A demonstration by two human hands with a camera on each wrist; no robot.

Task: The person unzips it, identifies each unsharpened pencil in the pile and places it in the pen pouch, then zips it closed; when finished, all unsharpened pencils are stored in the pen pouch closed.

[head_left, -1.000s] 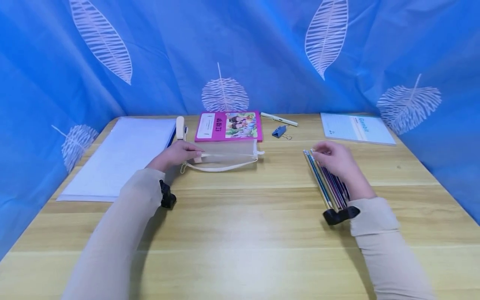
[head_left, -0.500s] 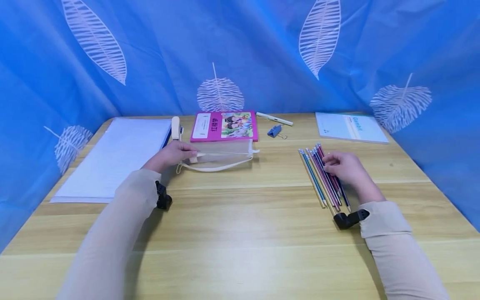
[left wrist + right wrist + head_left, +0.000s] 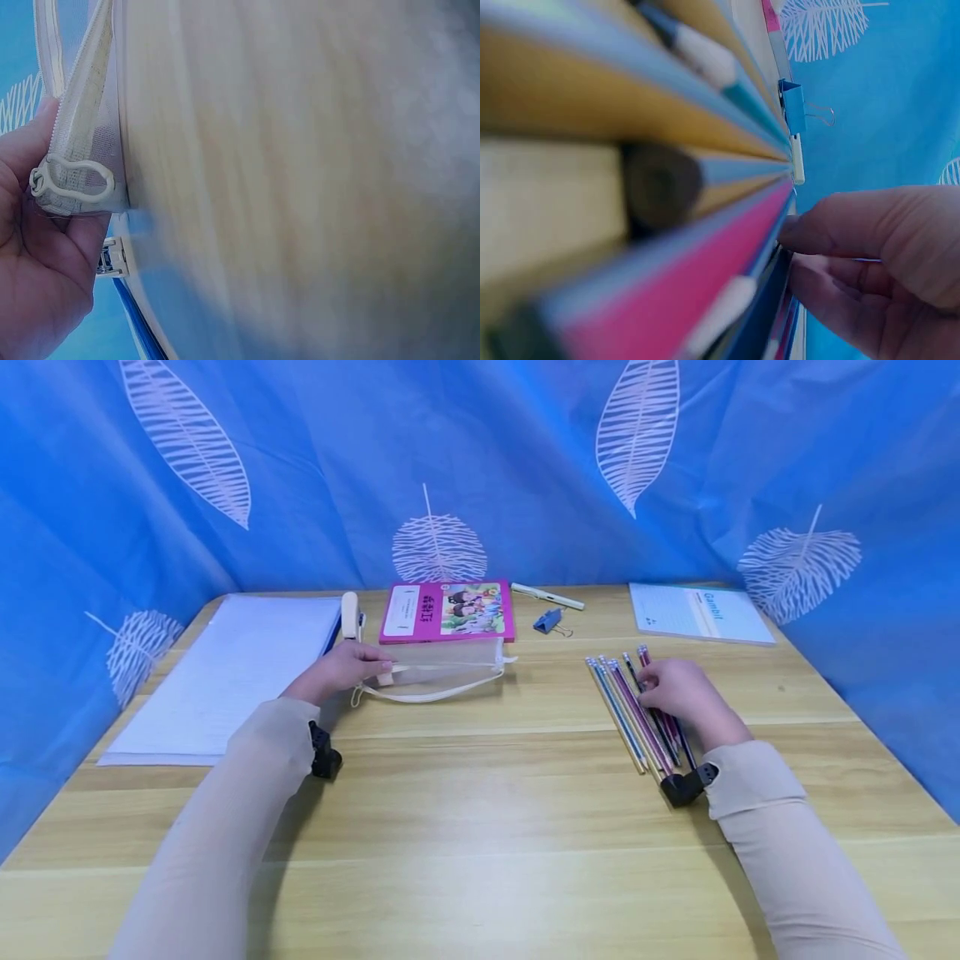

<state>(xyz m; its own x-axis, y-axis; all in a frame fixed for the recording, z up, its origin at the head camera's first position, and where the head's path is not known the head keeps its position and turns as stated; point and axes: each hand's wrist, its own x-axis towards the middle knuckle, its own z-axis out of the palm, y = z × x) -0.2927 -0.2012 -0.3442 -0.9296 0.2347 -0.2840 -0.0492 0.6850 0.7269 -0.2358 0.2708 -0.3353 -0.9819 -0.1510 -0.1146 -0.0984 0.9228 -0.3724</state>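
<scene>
On the left, my left hand [image 3: 341,670] grips the end of a pale mesh zipper pouch [image 3: 450,662]. The pouch's zipper edge gapes, and its looped zipper pull [image 3: 82,184] hangs beside the fingers in the left wrist view. Over to the right lies a loose row of several pencils [image 3: 626,714], blue, purple and dark, with their pale ends pointing away from me. My right hand [image 3: 686,693] is at the right side of this row, its thumb and fingers pinching a dark pencil [image 3: 763,304] near the far end. The hand hides parts of the pencils beneath it.
A stack of white paper [image 3: 225,677] lies left, with a cream stapler [image 3: 350,617] at its right edge. Along the back are a pink book [image 3: 447,612], a pale pen [image 3: 547,597], a blue binder clip [image 3: 548,621] and a light-blue notebook [image 3: 701,613]. A blue curtain hangs behind.
My right hand has shifted over the pencils, first right and then slightly back left. The pencils have spread further apart. My left hand keeps its hold on the pouch.
</scene>
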